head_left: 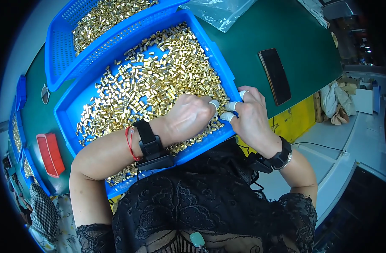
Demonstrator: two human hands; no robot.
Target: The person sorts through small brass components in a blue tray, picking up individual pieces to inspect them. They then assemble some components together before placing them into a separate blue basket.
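A shallow blue plastic tray (81,99) on the dark green counter (302,46) holds a heap of small brass hexagonal sleeves (159,80). The left hand (188,116) rests knuckles-up on the heap, meeting the right hand (250,114) at the tray's near right rim; white finger cots (230,106) cover the fingertips. A blue perforated basket (60,46) of the same parts overlaps the tray's far edge. A black phone (275,76) lies to the right.

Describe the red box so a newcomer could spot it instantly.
Start at the green table and the big blue tray of brass parts that both hands work in. Past the tray's left corner lies the red box, small and oblong. It is the only red container; every neighbouring bin is blue.
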